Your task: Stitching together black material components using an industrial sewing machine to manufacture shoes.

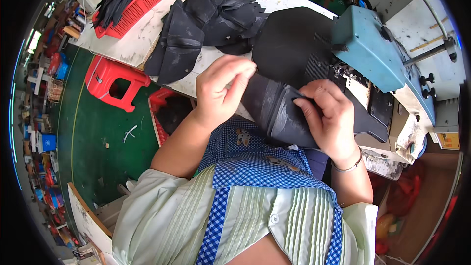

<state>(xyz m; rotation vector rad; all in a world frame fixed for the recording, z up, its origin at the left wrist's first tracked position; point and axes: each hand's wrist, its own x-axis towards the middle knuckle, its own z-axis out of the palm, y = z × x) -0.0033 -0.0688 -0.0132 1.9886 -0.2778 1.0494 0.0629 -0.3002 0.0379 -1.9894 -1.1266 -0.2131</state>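
A curved black leather-like panel (pixel 282 109) with a raised seam and pale scuffs lies tilted in front of me, above my lap. My right hand (pixel 329 115) grips its right side, thumb on top and fingers bent around the edge. At the panel's upper left corner my left hand (pixel 223 86) is closed in a pinch. Whether those fingertips hold the corner or something thin such as a thread is too small to tell. Behind the panel stands a blue-grey machine (pixel 368 44), with a black ribbed work surface (pixel 289 44) beside it.
Similar black pieces (pixel 184 44) are heaped on the white table (pixel 142 24). A red basket (pixel 132 12) of black pieces sits at the far left. Below are a red stool (pixel 110 78) and a red crate (pixel 158 100) with dark contents on the green floor (pixel 98 142).
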